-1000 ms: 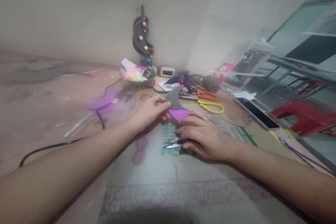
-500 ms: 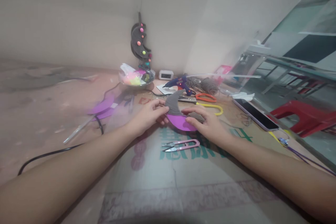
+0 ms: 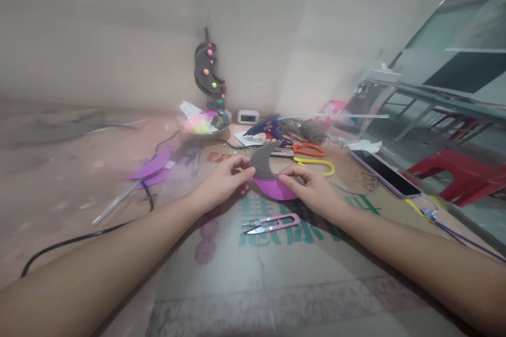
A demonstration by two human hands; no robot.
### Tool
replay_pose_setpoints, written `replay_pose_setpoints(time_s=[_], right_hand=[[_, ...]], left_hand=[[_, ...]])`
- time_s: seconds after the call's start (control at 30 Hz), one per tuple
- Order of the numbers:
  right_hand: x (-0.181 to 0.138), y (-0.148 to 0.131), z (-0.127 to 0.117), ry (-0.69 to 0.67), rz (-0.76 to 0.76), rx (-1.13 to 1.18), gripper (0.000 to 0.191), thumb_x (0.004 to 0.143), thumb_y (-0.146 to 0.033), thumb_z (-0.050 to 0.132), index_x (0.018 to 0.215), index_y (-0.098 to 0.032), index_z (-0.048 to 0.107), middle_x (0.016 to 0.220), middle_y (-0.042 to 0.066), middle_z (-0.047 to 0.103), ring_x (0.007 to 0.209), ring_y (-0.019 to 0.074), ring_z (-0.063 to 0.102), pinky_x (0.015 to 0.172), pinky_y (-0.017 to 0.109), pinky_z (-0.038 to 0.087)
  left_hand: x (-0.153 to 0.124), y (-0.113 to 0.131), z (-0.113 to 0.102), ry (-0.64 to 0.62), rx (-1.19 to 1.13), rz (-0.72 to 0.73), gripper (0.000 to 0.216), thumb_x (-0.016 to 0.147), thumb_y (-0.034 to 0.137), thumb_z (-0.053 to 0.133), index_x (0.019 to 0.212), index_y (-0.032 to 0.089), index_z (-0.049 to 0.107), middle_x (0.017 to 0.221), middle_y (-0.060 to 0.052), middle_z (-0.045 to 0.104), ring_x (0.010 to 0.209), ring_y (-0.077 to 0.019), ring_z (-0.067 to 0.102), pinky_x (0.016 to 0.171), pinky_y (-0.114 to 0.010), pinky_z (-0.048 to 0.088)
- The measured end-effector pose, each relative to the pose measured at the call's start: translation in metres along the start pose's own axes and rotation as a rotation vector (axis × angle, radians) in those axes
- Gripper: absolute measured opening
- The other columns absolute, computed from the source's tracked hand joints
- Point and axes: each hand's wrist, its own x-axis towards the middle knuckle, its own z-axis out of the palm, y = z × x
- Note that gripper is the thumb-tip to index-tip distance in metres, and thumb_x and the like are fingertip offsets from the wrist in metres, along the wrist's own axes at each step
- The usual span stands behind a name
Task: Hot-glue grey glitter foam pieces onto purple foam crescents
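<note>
Between my hands is a purple crescent (image 3: 274, 190), its upper part covered in tightly wrapped grey yarn (image 3: 261, 162). My left hand (image 3: 223, 181) pinches the yarn-covered side with thumb and fingers. On the other side, my right hand (image 3: 310, 185) is closed on the crescent, thumb and index finger at the lower edge of the wrapping; the right tip of the purple part is hidden behind that hand. Pink thread snips (image 3: 276, 222) lie on the cardboard (image 3: 221, 284) just below, touched by neither hand.
Behind the hands lie orange-and-yellow-handled scissors (image 3: 312, 160), a blue glue gun (image 3: 264, 129) and grey yarn balls (image 3: 312, 131). A bowl (image 3: 203, 129) and white clock (image 3: 247, 117) stand by the wall. Purple pieces (image 3: 152, 168) and a black cord (image 3: 71, 239) are left; a phone (image 3: 383, 174) is right.
The fingers of my right hand have drawn in closer along the yarn edge, and slightly less purple shows. My left hand keeps its pinch. The whole view has shifted a little.
</note>
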Motion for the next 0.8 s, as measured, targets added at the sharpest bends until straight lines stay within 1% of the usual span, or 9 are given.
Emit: replay_pose_setpoints(time_s=[0.17, 0.23, 0.4, 0.53, 0.67, 0.8], right_hand=[[-0.0007, 0.0026, -0.0001, -0.006, 0.007, -0.004, 0.02, 0.083, -0.035, 0.055, 0.077, -0.019, 0.063, 0.078, 0.002, 0.067, 0.077, 0.0172, 0.061, 0.073, 0.029, 0.047], [-0.0009, 0.0031, 0.0006, -0.003, 0.003, -0.018, 0.02, 0.083, -0.036, 0.055, 0.076, -0.019, 0.063, 0.078, 0.002, 0.067, 0.076, 0.0169, 0.061, 0.073, 0.029, 0.047], [-0.0012, 0.0027, 0.0025, 0.012, -0.02, -0.019, 0.02, 0.083, -0.035, 0.055, 0.075, -0.018, 0.063, 0.077, 0.002, 0.067, 0.075, 0.0166, 0.06, 0.072, 0.028, 0.047], [-0.0016, 0.0005, 0.0039, 0.024, -0.041, -0.051, 0.02, 0.084, -0.035, 0.054, 0.075, -0.019, 0.063, 0.076, 0.002, 0.067, 0.074, 0.0169, 0.061, 0.072, 0.029, 0.048], [-0.004, -0.0013, 0.0043, 0.039, -0.079, -0.082, 0.018, 0.084, -0.034, 0.055, 0.075, -0.02, 0.063, 0.077, 0.002, 0.067, 0.075, 0.0171, 0.061, 0.074, 0.03, 0.048], [-0.0057, -0.0024, 0.004, 0.004, -0.069, -0.037, 0.019, 0.086, -0.035, 0.054, 0.077, -0.02, 0.063, 0.077, 0.001, 0.067, 0.076, 0.017, 0.062, 0.073, 0.029, 0.048]], left_hand=[[-0.0007, 0.0016, 0.0015, 0.03, 0.015, -0.03, 0.018, 0.083, 0.031, 0.059, 0.091, 0.017, 0.05, 0.059, 0.007, 0.047, 0.046, -0.0055, 0.045, 0.045, -0.017, 0.036], [-0.0011, 0.0013, 0.0022, 0.036, -0.005, -0.044, 0.02, 0.083, 0.032, 0.059, 0.091, 0.017, 0.049, 0.057, 0.007, 0.047, 0.045, -0.0056, 0.045, 0.044, -0.017, 0.035], [-0.0007, -0.0014, 0.002, 0.016, -0.04, -0.026, 0.024, 0.08, 0.035, 0.061, 0.091, 0.016, 0.051, 0.058, 0.006, 0.052, 0.046, -0.0063, 0.049, 0.047, -0.018, 0.039], [-0.0008, 0.0014, 0.0028, 0.007, -0.027, -0.072, 0.03, 0.078, 0.039, 0.064, 0.092, 0.015, 0.051, 0.058, 0.003, 0.058, 0.049, -0.0091, 0.054, 0.05, -0.02, 0.042], [-0.0026, 0.0051, 0.0032, 0.005, -0.025, -0.06, 0.033, 0.075, 0.042, 0.067, 0.09, 0.014, 0.054, 0.064, 0.001, 0.061, 0.053, -0.0096, 0.056, 0.053, -0.021, 0.044], [-0.0038, 0.0053, 0.0036, -0.029, -0.011, -0.027, 0.034, 0.075, 0.042, 0.067, 0.092, 0.015, 0.056, 0.073, 0.001, 0.062, 0.055, -0.0083, 0.057, 0.05, -0.018, 0.041]])
